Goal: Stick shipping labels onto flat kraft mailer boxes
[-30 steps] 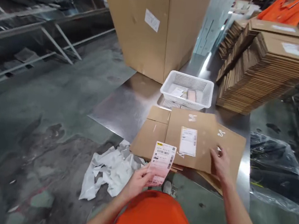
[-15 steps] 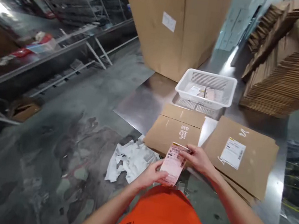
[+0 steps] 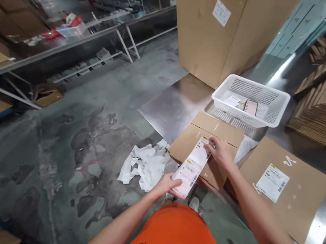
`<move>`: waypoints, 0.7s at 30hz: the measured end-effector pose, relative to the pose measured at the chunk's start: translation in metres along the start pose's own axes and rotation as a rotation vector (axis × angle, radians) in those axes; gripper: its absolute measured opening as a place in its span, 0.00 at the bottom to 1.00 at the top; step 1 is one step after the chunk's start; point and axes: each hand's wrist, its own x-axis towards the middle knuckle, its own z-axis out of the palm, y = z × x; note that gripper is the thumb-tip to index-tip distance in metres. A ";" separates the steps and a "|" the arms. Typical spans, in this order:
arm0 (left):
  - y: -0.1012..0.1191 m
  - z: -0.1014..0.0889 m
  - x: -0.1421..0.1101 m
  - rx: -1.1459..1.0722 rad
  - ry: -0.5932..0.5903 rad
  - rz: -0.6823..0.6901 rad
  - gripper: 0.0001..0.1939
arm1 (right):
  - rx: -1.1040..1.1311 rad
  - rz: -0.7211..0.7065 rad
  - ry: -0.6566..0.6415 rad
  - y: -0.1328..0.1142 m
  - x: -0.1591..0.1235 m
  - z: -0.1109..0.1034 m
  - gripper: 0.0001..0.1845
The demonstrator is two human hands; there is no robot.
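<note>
Gripping a long printed shipping label point(image 3: 190, 167) with both hands, left hand point(image 3: 166, 185) clasping its lower end, right hand point(image 3: 220, 151) pinching its upper end. Label slanting just over a flattened cardboard box point(image 3: 206, 132), beside crumpled white plastic wrap point(image 3: 145, 167) lying on the concrete floor point(image 3: 50, 155), with a white plastic basket point(image 3: 249, 101) sitting beyond on the steel desk point(image 3: 177, 108).

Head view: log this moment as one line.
left hand: holds label | right hand: on label's far end | nearby: flattened carton, white basket
</note>
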 end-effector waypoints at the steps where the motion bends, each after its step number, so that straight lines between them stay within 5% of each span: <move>1: -0.010 -0.009 -0.008 0.012 -0.020 -0.026 0.26 | -0.157 -0.002 -0.001 0.006 0.010 -0.002 0.19; 5: -0.024 -0.042 -0.034 0.035 -0.008 -0.049 0.27 | -0.406 -0.002 0.045 0.007 0.026 0.002 0.33; 10: 0.029 -0.059 -0.004 0.117 0.206 0.259 0.26 | -0.382 -0.262 -0.032 -0.037 -0.020 0.054 0.36; 13: 0.056 -0.056 0.019 0.156 0.175 0.359 0.26 | -0.316 -0.471 -0.117 -0.049 -0.058 0.069 0.34; 15: 0.058 -0.049 0.020 0.156 0.130 0.399 0.26 | -0.276 -0.247 -0.029 -0.038 -0.069 0.059 0.30; 18: 0.049 -0.026 0.005 0.050 -0.012 0.302 0.30 | -0.109 0.413 0.154 0.002 -0.071 0.019 0.33; 21: 0.044 0.015 -0.009 -0.080 -0.210 0.132 0.32 | 0.179 0.690 0.226 0.056 -0.087 -0.032 0.37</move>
